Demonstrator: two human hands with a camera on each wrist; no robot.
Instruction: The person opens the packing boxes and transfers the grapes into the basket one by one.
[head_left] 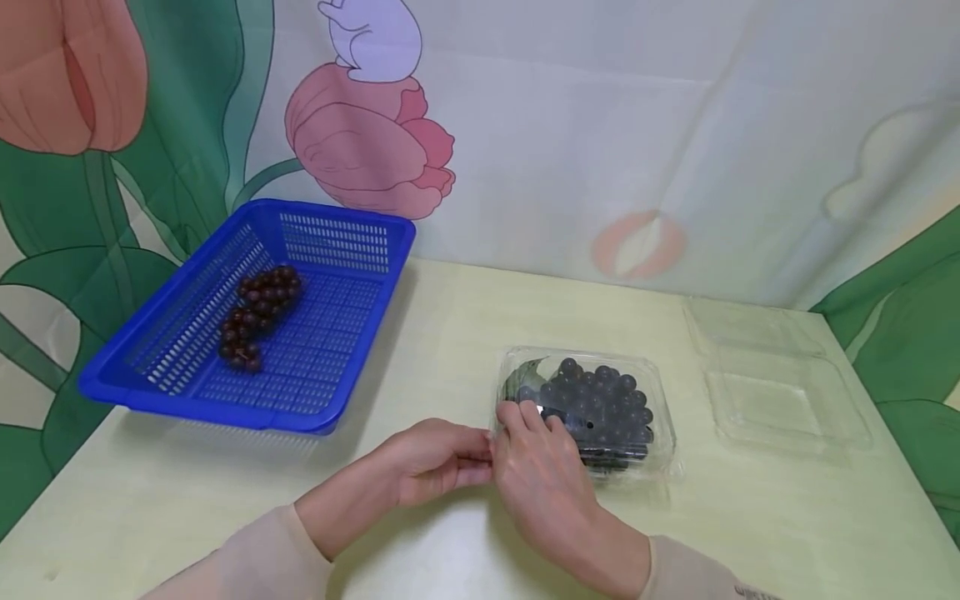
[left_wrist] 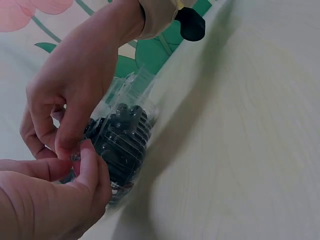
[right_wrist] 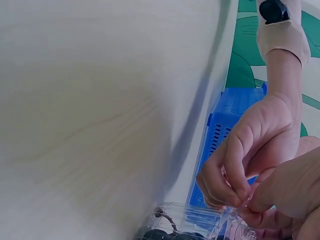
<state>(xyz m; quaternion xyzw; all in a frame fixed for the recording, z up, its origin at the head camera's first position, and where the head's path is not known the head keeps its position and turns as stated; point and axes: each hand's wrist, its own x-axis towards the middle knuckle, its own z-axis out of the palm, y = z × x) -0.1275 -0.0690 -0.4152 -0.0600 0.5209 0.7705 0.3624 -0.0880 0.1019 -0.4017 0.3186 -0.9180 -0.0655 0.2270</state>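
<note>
A clear plastic clamshell box (head_left: 662, 392) with its lid down sits on the table, full of dark grapes (head_left: 600, 408). A green leaf shape (head_left: 522, 379) shows at its back left corner. Both hands meet at the box's left front corner. My left hand (head_left: 435, 462) pinches the plastic edge there between thumb and fingers. Right beside it, my right hand (head_left: 540, 483) grips the same edge with bent fingers. In the left wrist view, the fingertips of the left hand (left_wrist: 65, 200) and right hand (left_wrist: 70, 100) come together at the rim, partly covering it.
To the left stands a blue plastic basket (head_left: 378, 333) holding a bunch of reddish-brown grapes (head_left: 258, 312). An opened clear plastic container (head_left: 780, 400) lies at the right of the pale table (head_left: 450, 333). A curtain with printed tulips (head_left: 367, 137) hangs behind.
</note>
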